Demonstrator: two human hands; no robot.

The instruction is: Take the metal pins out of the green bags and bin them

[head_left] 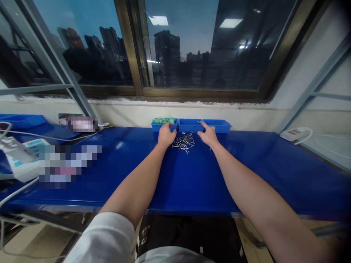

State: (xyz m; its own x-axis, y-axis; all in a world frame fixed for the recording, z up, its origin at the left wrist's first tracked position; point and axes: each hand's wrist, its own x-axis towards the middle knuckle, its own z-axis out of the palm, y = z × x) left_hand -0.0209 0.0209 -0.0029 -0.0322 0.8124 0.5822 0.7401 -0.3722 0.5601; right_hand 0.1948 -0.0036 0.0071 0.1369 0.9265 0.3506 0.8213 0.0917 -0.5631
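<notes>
My left hand (166,135) is at the front of the left blue bin (156,128), its fingers bent over the rim and its thumb apart. Crumpled green, see-through material (163,120) fills that bin. My right hand (209,135) reaches to where the middle bin (189,126) and the right bin (223,127) meet, index finger stretched out and thumb spread away. A tiny pale piece (198,121) shows by that fingertip; whether it is touched I cannot tell. Between my hands lies a loose pile of thin, shiny metal pins (184,142), too small to name exactly.
The blue table (181,182) runs below a window. At the left are a white device (26,164) with cables, a blurred patch, a phone-like object (82,123) and another blue tray (24,119). A white power strip (294,133) lies at the right. Grey metal posts rise on both sides.
</notes>
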